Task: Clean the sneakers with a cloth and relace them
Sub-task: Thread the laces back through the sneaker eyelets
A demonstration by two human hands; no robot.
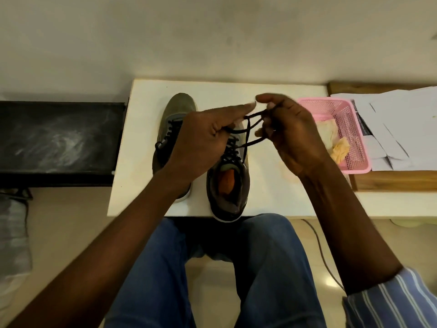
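Knees in jeans point(260, 268) nearest. Right sneaker point(228, 183) on tabletop point(272, 181) edge, long axis toe-away. Both grips pinch its lace point(248, 131) above tongue: left hand point(201, 140), right hand point(288, 136), roughly equidistant. Left sneaker point(176, 114) beside, laced.

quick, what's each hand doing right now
Left hand: closed on the black shoelace of the right-side sneaker.
Right hand: closed, pinching the same shoelace's loops.
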